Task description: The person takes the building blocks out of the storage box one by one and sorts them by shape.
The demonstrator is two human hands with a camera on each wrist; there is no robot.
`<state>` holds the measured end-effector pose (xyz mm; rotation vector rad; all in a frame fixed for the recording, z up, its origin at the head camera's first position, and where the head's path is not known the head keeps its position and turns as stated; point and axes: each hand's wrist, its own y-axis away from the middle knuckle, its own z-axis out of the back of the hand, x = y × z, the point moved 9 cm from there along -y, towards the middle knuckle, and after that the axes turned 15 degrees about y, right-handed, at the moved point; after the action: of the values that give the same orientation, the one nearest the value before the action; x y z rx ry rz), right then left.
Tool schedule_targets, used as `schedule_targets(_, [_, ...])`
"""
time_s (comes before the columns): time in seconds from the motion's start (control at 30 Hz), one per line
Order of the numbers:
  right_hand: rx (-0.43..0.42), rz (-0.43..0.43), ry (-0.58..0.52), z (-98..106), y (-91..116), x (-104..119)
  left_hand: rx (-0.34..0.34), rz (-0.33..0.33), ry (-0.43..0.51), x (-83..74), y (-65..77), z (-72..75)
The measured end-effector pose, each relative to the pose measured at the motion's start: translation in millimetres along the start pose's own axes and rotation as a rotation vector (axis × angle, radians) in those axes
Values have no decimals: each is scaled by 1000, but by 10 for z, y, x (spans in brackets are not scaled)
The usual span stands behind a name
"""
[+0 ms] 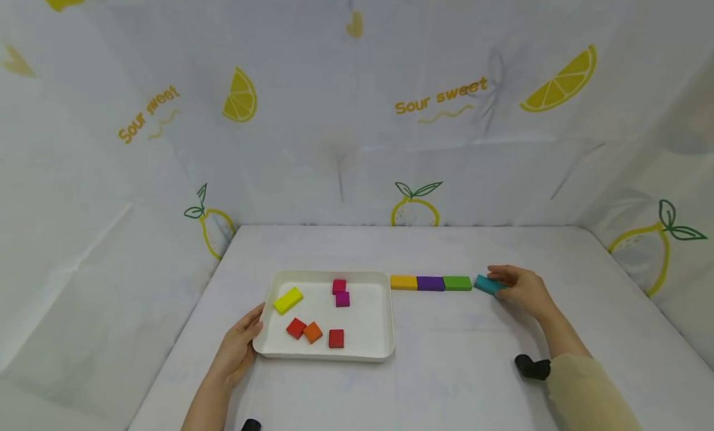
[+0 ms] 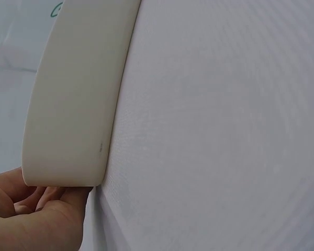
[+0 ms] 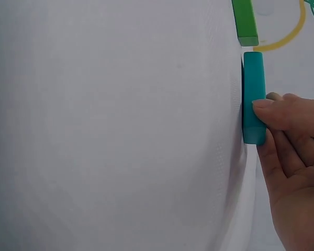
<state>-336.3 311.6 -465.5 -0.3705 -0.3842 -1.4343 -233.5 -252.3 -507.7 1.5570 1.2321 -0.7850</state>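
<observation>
In the head view my right hand (image 1: 524, 291) pinches a teal block (image 1: 489, 285) between thumb and fingers. It lies at a slant beside the right end of a row of blocks, with a small gap to the green block (image 1: 457, 283). The right wrist view shows the thumb on the near face of the teal block (image 3: 254, 83). My left hand (image 1: 237, 345) holds the white tray (image 1: 368, 350) at its left side. Seen from the left wrist, the fingers (image 2: 57, 217) bend against the tray's end wall.
A purple block (image 1: 431, 284) and an orange-yellow block (image 1: 403, 283) continue the row toward the tray. In the tray lie a yellow block (image 1: 288, 301), an orange block (image 1: 313, 332), a magenta block (image 1: 343, 299) and several red ones. A lemon-print sheet (image 1: 312, 170) backs the white table.
</observation>
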Motion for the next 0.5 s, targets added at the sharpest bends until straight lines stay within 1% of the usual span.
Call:
schedule_targets(0.2, [22, 26, -8, -26, -58, 6, -11, -1, 1, 12, 11, 6])
schedule_targets(0.5, [118, 83, -48, -57, -189, 9, -20, 1, -8, 22, -2, 17])
